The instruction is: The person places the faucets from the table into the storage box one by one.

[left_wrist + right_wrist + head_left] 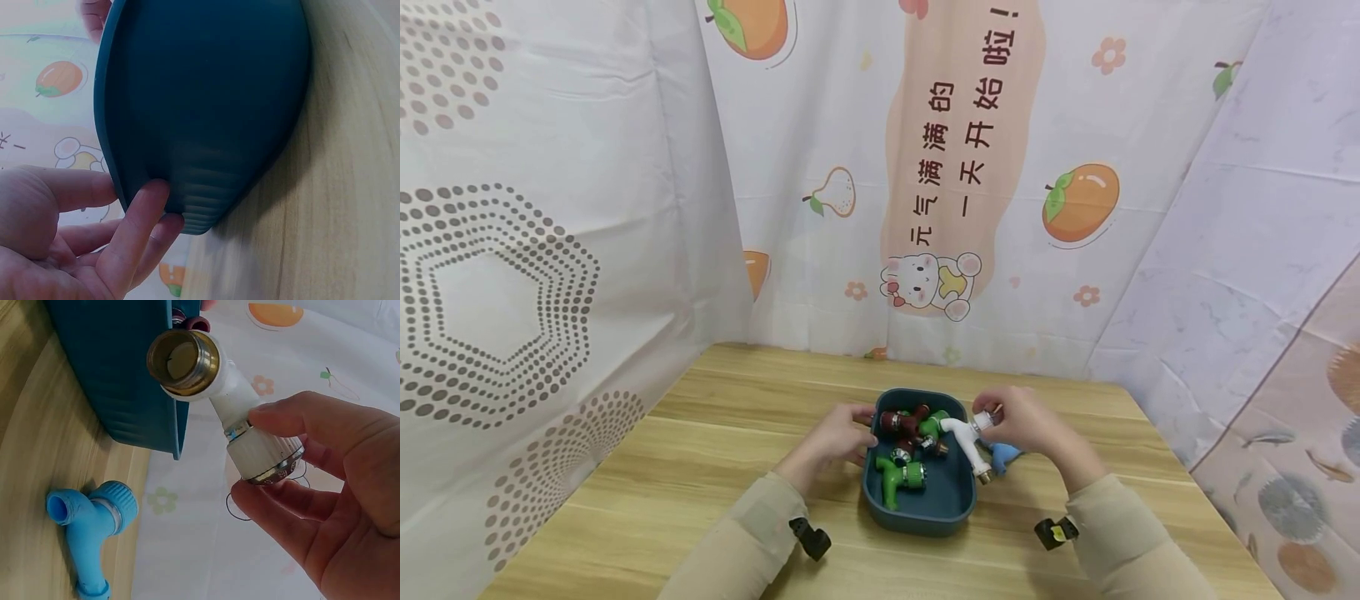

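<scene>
A dark teal bin stands on the wooden table. Several faucets lie in it, among them a green one and a dark red one. My left hand holds the bin's left rim; in the left wrist view the hand has its thumb at the rim and its fingers on the bin's outer wall. Just over the bin's right edge, my right hand pinches the ribbed knob of a white faucet. The right wrist view shows that hand with the white faucet's brass mouth facing the camera.
A blue faucet lies on the table right of the bin, under my right hand. Printed cloth hangs behind and on both sides of the table. Bare tabletop lies left of and behind the bin.
</scene>
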`<state>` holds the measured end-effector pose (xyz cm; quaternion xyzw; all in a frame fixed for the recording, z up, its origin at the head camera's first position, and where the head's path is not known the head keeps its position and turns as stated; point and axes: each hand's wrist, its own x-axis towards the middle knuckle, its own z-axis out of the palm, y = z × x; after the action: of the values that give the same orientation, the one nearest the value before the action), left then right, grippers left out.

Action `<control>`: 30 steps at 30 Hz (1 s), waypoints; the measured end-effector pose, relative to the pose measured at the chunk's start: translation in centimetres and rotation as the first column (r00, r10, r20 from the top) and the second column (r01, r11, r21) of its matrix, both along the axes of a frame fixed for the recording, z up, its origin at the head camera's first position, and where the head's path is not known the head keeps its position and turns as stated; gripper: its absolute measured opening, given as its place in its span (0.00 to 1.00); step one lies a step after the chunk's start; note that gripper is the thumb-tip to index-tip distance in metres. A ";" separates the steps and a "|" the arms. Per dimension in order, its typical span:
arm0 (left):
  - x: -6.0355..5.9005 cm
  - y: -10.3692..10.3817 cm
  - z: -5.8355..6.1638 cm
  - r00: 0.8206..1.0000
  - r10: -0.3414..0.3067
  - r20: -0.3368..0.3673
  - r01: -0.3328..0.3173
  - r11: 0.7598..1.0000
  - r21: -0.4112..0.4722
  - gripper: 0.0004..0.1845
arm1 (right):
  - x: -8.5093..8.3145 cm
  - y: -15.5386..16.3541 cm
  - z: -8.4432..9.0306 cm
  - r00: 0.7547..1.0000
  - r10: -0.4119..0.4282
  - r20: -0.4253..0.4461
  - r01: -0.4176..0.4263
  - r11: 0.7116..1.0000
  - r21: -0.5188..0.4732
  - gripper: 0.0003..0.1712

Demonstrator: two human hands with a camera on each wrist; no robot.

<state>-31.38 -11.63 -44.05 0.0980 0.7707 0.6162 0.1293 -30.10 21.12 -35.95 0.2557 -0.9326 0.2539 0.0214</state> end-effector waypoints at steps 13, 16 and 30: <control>0.1 0.0 0.1 1.000 -0.001 -0.004 0.001 1.000 -0.001 0.33 | 0.3 -1.2 0.5 1.000 0.022 -0.003 -0.022 0.999 0.026 0.13; 0.1 0.0 0.0 1.000 -0.002 -0.003 0.002 1.000 0.000 0.33 | 0.3 -1.5 0.4 0.999 0.032 0.000 -0.032 0.999 0.027 0.13; -0.1 0.0 0.0 1.000 0.001 0.007 -0.001 1.000 0.006 0.32 | 0.5 -3.2 -0.9 0.997 0.067 0.027 -0.069 0.993 0.096 0.12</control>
<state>-31.47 -11.66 -44.09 0.0959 0.7685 0.6188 0.1316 -29.56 17.93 -36.80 0.2851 -0.9347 0.2121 -0.0108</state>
